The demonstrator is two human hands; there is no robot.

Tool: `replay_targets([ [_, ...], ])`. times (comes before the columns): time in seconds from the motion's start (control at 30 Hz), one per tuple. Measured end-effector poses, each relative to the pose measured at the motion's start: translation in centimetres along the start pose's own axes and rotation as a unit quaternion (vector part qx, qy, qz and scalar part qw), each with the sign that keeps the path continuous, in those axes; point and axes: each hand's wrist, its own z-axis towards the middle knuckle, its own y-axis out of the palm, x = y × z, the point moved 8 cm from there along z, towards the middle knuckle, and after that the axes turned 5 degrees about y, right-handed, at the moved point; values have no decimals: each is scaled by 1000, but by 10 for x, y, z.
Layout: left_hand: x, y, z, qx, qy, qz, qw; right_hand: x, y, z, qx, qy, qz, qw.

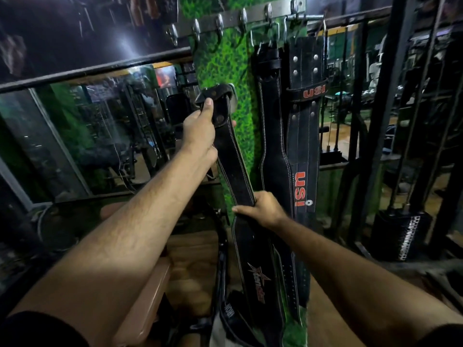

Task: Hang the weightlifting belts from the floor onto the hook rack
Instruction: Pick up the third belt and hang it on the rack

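Both hands hold one black belt (229, 156): right hand (263, 209) grips its middle, left hand (200, 128) grips its buckle end. Two belts (300, 136) hang on the hook rack (233, 20).

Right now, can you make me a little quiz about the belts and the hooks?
1. True or false: the belt in both hands already hangs on the hook rack.
2. Which hand grips the buckle end: left hand or right hand?
3. What red letters are on the hanging belt?

Key:
1. False
2. Left hand
3. USI
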Motion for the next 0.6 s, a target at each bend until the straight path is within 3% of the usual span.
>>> replay_targets([
  [0.2,-26,-14,-10,13,-13,20,1000,6,4,-23,-91,63,-105,988],
  [0.27,-31,-23,-11,27,-6,37,999,-21,-13,-21,-49,34,17,998],
  [0.37,-55,-41,0,57,-12,69,996,-64,-49,-12,53,0,201,978],
  [0.6,-42,-26,-23,29,41,92,995,-137,-83,9,121,-24,298,947],
])
